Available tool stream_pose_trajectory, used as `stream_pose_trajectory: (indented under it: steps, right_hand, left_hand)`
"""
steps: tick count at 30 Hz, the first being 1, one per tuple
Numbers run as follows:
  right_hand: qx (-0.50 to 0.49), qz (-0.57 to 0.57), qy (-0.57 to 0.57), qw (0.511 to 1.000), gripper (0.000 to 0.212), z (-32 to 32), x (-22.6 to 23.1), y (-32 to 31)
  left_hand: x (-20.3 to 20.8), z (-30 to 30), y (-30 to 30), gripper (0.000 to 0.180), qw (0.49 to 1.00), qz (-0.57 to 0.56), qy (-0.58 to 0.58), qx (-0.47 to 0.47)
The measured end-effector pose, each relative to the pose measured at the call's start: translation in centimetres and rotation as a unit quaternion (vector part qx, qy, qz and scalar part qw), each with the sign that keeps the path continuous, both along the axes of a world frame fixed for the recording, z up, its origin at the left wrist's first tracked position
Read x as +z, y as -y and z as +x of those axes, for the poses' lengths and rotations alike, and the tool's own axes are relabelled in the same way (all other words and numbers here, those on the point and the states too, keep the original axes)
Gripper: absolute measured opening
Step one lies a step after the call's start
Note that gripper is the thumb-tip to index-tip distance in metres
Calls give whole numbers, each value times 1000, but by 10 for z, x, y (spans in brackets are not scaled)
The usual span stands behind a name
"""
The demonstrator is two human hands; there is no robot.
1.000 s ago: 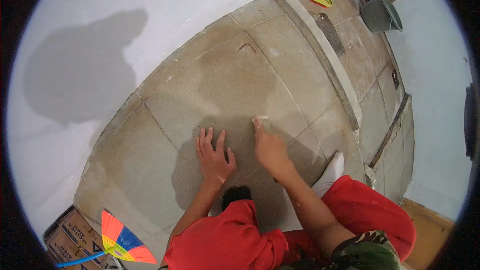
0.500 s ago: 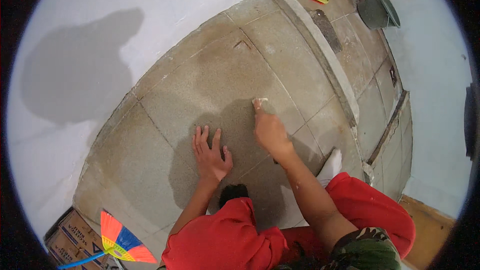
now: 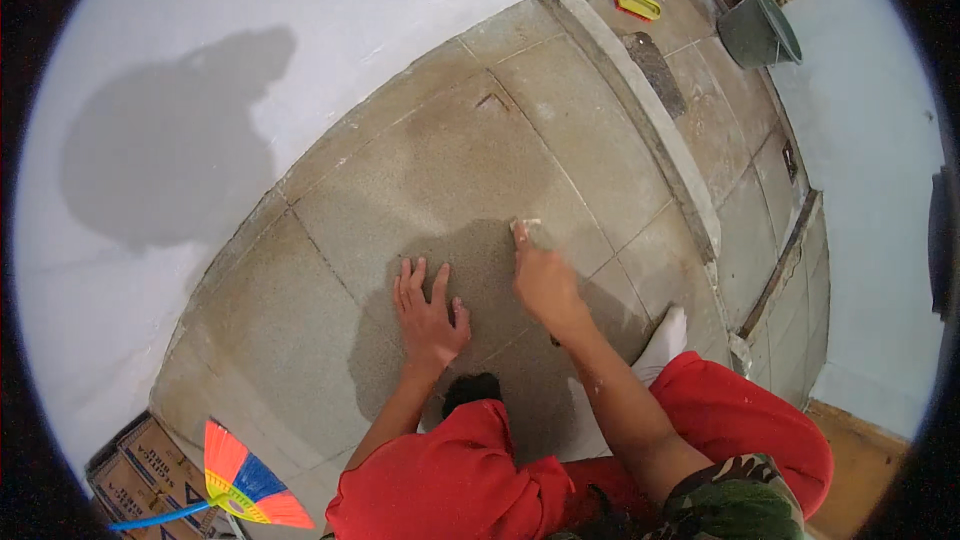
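Observation:
My right hand (image 3: 548, 288) is closed around a scraper, its index finger stretched along the tool toward a pale blade edge (image 3: 532, 223) that meets the floor. Most of the tool is hidden by the hand; a dark end shows below the wrist. To its left, my left hand (image 3: 430, 315) lies on the tiled floor (image 3: 470, 170) with fingers spread and nothing in it. Both hands are within my shadow. A small angular rust-brown mark (image 3: 493, 100) is on the floor beyond them.
A raised ledge (image 3: 640, 115) crosses the floor at the right. Past it are a yellow and red brush (image 3: 638, 5), a dark patch (image 3: 655, 73) and a grey-green bucket (image 3: 760, 30). A colourful broom (image 3: 250, 480) and cardboard boxes (image 3: 150, 470) stand at lower left.
My right hand has drawn the scraper slightly toward me along the floor. The left hand keeps its place on the tiles. The whole view has shifted a little.

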State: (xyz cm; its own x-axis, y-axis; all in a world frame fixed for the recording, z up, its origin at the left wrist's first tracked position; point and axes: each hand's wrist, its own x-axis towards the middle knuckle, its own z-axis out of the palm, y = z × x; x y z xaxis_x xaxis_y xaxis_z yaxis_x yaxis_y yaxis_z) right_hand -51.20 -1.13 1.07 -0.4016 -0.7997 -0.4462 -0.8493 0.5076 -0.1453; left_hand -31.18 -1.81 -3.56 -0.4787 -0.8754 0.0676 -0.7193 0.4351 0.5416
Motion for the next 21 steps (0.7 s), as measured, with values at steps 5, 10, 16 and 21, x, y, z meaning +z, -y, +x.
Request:
stream_pose_trajectory:
  steps: [5, 10, 16, 21]
  right_hand:
    - [7, -20, 10, 1000, 61, -9, 9, 15]
    - [5, -22, 24, 999, 62, -3, 1, -1]
    - [19, 6, -17, 1000, 64, -13, 3, 16]
    - [50, 44, -52, 996, 65, -3, 8, 6]
  left_hand:
    - [3, -3, 1, 56, 1000, -9, 10, -2]
    - [-2, 0, 1, 55, 1000, -9, 8, 0]
    - [3, -6, -1, 54, 1000, -1, 14, -4]
    - [4, -1, -1, 55, 1000, 4, 10, 5]
